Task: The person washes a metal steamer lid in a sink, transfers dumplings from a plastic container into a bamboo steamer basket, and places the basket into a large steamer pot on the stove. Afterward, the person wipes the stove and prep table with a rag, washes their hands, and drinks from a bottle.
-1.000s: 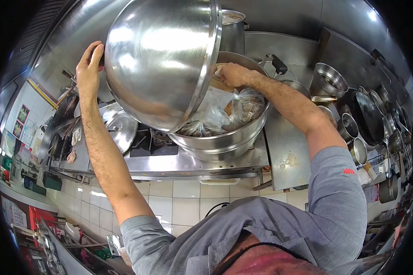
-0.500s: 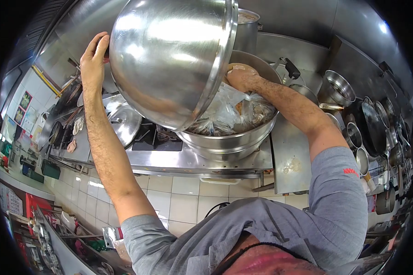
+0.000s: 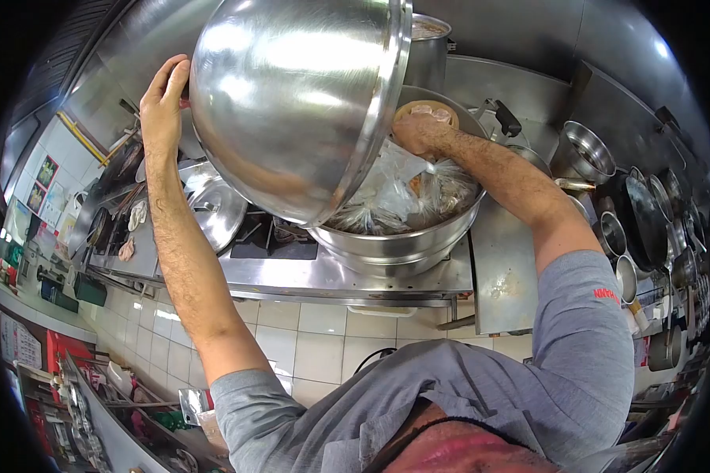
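The dish lies inside the pot, by its back rim, behind the bags; round, it shows us no long axis. The pot stands at the stove's right end, near its front edge. Our right hand is nearer, touching the dish, fingers bent down; we cannot tell whether they grip. Our left hand, well apart from it, is closed at the lid's left side, seemingly on a mostly hidden handle, holding it tilted, rim toward the pot.
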The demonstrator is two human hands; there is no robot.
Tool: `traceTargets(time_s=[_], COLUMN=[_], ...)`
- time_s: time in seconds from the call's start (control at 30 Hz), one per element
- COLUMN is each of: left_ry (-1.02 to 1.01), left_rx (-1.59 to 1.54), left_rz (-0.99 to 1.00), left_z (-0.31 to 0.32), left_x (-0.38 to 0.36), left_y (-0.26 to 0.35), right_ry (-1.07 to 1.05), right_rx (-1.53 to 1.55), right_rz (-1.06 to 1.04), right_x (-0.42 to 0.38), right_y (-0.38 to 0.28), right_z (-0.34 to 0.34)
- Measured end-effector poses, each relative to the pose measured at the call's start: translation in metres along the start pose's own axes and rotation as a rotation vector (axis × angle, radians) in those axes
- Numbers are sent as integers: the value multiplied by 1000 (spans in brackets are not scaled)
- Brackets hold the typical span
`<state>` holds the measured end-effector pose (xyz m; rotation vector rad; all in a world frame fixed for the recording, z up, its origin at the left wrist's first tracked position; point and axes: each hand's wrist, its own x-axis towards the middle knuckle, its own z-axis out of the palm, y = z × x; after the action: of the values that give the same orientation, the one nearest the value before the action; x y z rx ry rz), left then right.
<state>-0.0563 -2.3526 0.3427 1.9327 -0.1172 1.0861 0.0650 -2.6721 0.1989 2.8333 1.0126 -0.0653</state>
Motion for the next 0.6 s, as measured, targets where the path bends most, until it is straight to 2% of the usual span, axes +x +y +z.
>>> traceTargets(time_s=[0.13,0.23,0.3,0.4,0.53,0.6], left_ry=[-8,-10,-12,-24,-26,-49], left_rx=[-1,15,67,74,94,109], left_rz=[12,19,34,30,73,96], left_z=[2,5,8,13,23,28], left_x=[1,0,1,1,1,2], left_y=[3,4,6,9,13,15], right_ry=[17,-73,101,190,183,245], right_rx=[-53,-150,39,80,151,208], right_rz=[-53,2,-92,-103,1,-119], right_x=[-10,9,38,40,11,26], right_y=[-2,7,25,25,26,57], right_z=[-4,13,45,59,32,33])
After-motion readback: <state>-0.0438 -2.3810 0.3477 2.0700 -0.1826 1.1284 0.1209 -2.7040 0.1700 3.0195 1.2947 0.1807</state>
